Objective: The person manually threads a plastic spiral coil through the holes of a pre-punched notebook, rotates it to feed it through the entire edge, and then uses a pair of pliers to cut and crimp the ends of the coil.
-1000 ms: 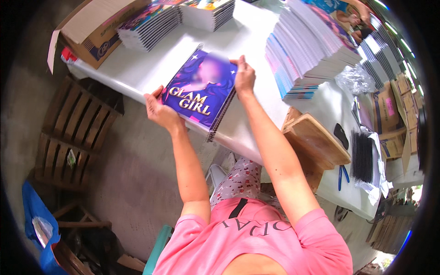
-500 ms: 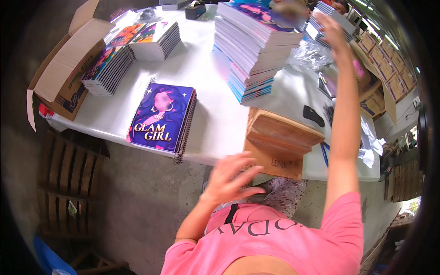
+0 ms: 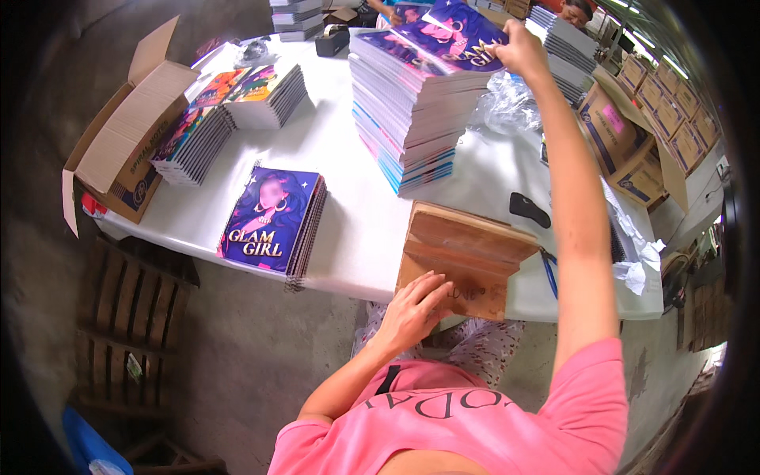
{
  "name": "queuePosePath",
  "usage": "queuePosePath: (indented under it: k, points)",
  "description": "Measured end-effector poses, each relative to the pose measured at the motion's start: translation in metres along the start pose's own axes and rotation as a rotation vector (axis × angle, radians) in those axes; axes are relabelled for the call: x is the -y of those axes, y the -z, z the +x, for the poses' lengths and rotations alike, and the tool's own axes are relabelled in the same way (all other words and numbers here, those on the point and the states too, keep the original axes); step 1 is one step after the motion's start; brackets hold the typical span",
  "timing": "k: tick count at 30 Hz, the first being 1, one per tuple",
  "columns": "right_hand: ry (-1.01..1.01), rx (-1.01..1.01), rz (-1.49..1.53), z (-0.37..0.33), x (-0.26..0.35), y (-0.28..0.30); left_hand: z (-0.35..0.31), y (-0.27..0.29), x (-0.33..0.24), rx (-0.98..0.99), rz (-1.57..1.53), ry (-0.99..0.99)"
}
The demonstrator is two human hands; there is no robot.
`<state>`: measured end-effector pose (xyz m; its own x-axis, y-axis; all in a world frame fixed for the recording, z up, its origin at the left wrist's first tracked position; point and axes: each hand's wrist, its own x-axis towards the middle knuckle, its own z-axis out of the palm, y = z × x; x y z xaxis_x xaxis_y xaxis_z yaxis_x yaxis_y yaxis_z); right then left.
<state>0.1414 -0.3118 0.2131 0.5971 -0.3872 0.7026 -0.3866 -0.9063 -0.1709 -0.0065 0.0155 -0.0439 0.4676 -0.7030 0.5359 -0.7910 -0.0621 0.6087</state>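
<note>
You have the desk [image 3: 356, 218] below your right grip [image 3: 503, 49], the tall stack [image 3: 416, 119] just left of it, the wooden stand [image 3: 471, 237] at your loosely parted left grip [image 3: 417, 310], and the purple-covered book [image 3: 450, 28] tilted over the stack, edge clamped in the right grip, seemingly keeping pages together.

Counter [image 3: 348, 261]: white top. At its left end, open cardboard carton [image 3: 131, 138], flaps out. On its far side, dark tape dispenser [image 3: 333, 40]; a co-worker [image 3: 576, 12] beyond. Toward its far right, crumpled clear plastic [image 3: 508, 107] and a carton with a pink label [image 3: 608, 131]; brown cartons [image 3: 679, 107] stacked past that. On its right part, blue-handled tool [image 3: 550, 277], white crumpled paper [image 3: 633, 273], flat black object [image 3: 530, 210], possibly a case. Below its left edge, dark slatted wooden furniture [image 3: 131, 297] on concrete floor [image 3: 245, 356].
</note>
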Motion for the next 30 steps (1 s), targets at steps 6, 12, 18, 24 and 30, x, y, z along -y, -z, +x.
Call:
queuePosePath:
  k: [6, 12, 18, 24, 30]
  points:
    - [-0.329, -0.323, 1.034, -0.138, 0.004, 0.095, 0.063, 0.018, -0.054, -0.366, -1.178, 0.346]
    - [-0.604, -0.113, 1.362, -0.334, 0.068, 0.064, 0.062, -0.009, -0.068, -0.639, -1.523, 0.326]
    - [-0.496, -0.158, 1.659, -0.333, 0.002, 0.091, 0.021, 0.054, -0.003, -0.173, -0.627, 0.472]
    - [-0.374, 0.356, 1.225, -0.390, -0.016, 0.051, 0.041, 0.060, 0.016, 0.232, -0.598, 0.373]
    - [-0.388, 0.158, 1.294, -0.401, -0.009, 0.052, 0.030, 0.038, 0.016, 0.011, -0.618, 0.204]
